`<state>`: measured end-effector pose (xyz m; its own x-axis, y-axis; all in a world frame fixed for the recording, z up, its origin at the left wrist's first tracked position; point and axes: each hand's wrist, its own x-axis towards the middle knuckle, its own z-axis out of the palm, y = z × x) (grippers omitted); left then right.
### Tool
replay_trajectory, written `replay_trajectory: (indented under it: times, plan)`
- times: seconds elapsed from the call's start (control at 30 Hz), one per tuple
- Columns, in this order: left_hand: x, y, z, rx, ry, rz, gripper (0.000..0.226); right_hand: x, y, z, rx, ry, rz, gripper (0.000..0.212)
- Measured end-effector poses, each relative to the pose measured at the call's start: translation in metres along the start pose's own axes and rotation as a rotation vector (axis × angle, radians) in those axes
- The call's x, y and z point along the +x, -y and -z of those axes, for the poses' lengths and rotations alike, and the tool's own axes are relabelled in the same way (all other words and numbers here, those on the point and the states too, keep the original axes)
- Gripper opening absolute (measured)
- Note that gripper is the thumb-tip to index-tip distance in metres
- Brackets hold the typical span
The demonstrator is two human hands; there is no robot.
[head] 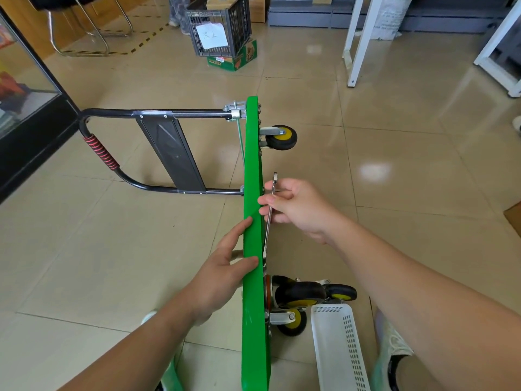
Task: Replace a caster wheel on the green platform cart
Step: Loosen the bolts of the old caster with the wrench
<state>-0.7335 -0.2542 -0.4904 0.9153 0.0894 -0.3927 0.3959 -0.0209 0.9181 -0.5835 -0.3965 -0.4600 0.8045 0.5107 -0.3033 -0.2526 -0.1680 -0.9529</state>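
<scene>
The green platform cart [252,170] stands on its long edge on the tiled floor, with its black folding handle [118,153] out to the left. My left hand [225,266] holds the top edge of the deck, thumb over the rim. My right hand [296,207] grips a silver wrench [270,213] held against the underside of the deck. A far caster wheel [280,136] with a yellow hub sticks out to the right. Near me are casters [301,294] on the underside, and another wheel [341,292] lies behind them.
A white perforated plastic basket [338,345] sits on the floor right of the cart, by my shoe [394,351]. Farther off stand a black crate [220,26] on a green box, chair legs [84,32], white table legs [358,40] and a dark cabinet [28,108] at left.
</scene>
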Motion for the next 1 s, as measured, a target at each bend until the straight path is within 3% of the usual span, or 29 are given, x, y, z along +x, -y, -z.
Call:
replay_trajectory:
  times: [0.37,0.53,0.63,0.77,1.0]
  plan:
    - [0.002,0.0,0.001,0.007,0.002,-0.022,0.068,0.011,-0.002,-0.003,0.003,-0.034,-0.033,0.023]
    - [0.001,0.0,0.0,0.021,0.005,-0.023,0.068,0.019,-0.009,-0.001,-0.006,-0.126,-0.051,0.016]
    - [0.001,0.0,-0.001,0.024,0.002,-0.021,0.068,0.025,-0.016,0.003,0.068,-0.155,-0.114,0.024]
    - [0.003,0.0,-0.001,0.036,-0.008,-0.028,0.069,0.03,-0.023,0.006,0.141,-0.104,-0.145,0.03]
    - [0.005,0.002,-0.001,0.056,-0.029,-0.06,0.066,0.036,-0.033,0.006,0.174,0.041,-0.145,0.019]
